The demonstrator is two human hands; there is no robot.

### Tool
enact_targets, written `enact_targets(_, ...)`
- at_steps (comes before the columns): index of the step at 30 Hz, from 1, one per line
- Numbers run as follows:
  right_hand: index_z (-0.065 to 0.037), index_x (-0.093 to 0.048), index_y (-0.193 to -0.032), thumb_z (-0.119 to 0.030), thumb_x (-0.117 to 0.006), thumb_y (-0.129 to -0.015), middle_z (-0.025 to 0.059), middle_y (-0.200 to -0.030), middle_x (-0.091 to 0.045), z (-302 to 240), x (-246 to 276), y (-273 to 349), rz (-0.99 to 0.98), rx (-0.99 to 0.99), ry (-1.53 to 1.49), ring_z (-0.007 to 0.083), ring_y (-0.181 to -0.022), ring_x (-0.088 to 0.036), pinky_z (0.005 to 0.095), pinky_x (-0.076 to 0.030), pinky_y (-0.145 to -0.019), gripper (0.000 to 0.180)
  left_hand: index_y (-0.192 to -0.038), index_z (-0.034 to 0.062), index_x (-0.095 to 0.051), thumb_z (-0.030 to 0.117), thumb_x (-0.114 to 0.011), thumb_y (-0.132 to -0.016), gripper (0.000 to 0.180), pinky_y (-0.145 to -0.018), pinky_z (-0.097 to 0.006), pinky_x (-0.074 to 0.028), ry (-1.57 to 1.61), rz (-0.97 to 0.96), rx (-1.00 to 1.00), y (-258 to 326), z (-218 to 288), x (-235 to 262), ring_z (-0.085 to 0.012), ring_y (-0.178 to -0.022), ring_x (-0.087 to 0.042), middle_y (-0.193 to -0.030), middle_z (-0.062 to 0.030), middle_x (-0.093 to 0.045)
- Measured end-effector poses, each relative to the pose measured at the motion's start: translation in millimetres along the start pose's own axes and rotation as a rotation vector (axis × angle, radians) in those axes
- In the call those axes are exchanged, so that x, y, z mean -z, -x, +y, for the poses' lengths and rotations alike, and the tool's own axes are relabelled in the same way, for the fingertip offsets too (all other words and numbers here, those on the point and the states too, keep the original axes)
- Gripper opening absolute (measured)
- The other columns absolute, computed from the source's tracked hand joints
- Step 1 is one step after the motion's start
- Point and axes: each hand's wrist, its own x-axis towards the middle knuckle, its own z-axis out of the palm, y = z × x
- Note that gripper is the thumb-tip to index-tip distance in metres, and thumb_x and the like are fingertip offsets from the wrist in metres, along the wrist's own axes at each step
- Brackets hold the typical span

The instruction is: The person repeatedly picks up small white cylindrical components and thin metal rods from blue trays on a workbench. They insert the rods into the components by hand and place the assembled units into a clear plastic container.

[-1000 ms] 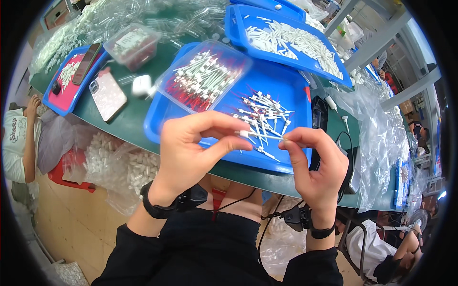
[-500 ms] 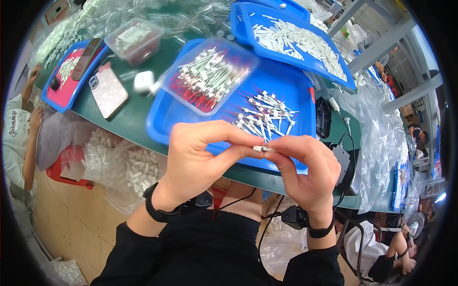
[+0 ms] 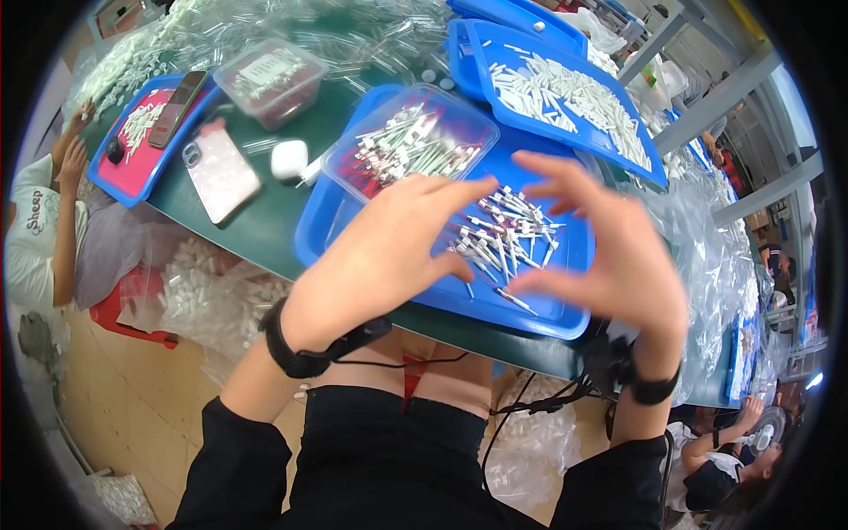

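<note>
Sticks with white ends (image 3: 508, 234) lie in a loose heap on the floor of a large blue tray (image 3: 543, 321), some of them crossing one another. The person's left hand (image 3: 380, 237) is over the left part of that tray, thumb and fingers parted, their tips near the left side of the heap. The right hand (image 3: 623, 256), blurred, is over the tray's right side with its fingers and thumb spread wide, near the opposite side of the heap. The two hands are apart from each other, with the heap showing between them. A clear plastic box (image 3: 343, 168) filled with pale sticks and red strands sits at the back of the tray, partly hidden by the left hand. Behind and to the right, a second blue tray (image 3: 477, 66) holds many plain white sticks. The dark green surface (image 3: 265, 228) also carries a phone with a pale pink back (image 3: 221, 174), a rounded white case (image 3: 289, 160) beside it and another clear box (image 3: 309, 88) behind them. Farther left, a dark phone (image 3: 179, 110) and a small black object (image 3: 115, 150) rest on a pink-floored tray (image 3: 119, 183). Clear tubes (image 3: 362, 35) cover the far side.
</note>
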Motion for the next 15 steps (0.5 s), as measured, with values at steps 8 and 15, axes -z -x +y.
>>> enact_targets(8,-0.002,-0.067,-0.104,-0.031,-0.068,-0.077,0.0184,-0.095,-0.068,175,15,-68,0.274,-0.436,0.307,0.0289,-0.081,-0.067,0.0357,-0.052,-0.073,0.039,-0.097,-0.0008,-0.068,0.006,-0.074,-0.07,0.029,-0.069,-0.033,-0.051,-0.145,-0.063,0.222,-55,-24,27,-0.0252,-0.073,-0.064,-0.088,-0.016,-0.068)
enact_targets(15,-0.003,-0.073,-0.077,-0.02,-0.071,-0.069,0.0146,-0.071,-0.068,182,-11,-88,0.151,-0.515,0.216,0.0257,-0.067,-0.067,0.0351,-0.053,-0.066,0.019,-0.08,-0.0033,-0.067,0.005,-0.07,-0.071,0.013,-0.066,-0.033,-0.05,-0.345,-0.138,0.364,-54,-59,21,-0.027,-0.07,-0.066,-0.074,-0.0166,-0.067)
